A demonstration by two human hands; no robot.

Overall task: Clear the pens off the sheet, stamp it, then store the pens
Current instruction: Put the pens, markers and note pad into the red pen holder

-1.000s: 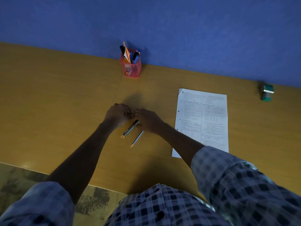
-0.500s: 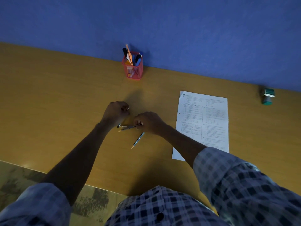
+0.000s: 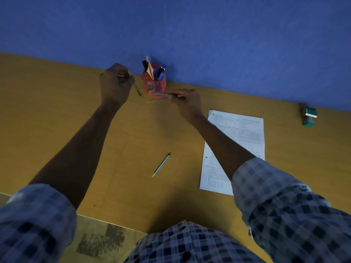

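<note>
A red mesh pen holder point(image 3: 154, 86) with several pens stands at the back of the table by the blue wall. My left hand point(image 3: 115, 83) is raised just left of it and grips a dark pen point(image 3: 137, 89) that hangs tip down. My right hand point(image 3: 187, 102) is just right of the holder's base and pinches a blurred pen point(image 3: 158, 97) lying level toward the holder. One striped pencil point(image 3: 161, 165) lies alone on the table. The printed sheet point(image 3: 247, 133) lies to the right, partly under my right forearm. A green stamp point(image 3: 309, 116) rests far right.
The wooden table point(image 3: 47, 111) runs along the blue wall. Its front edge point(image 3: 106, 222) is near my body, with patterned floor below at the lower left.
Both hands lifted a pen each from the table's middle and moved away from me to the red holder. One pencil stayed on the table. The camera tilted down.
</note>
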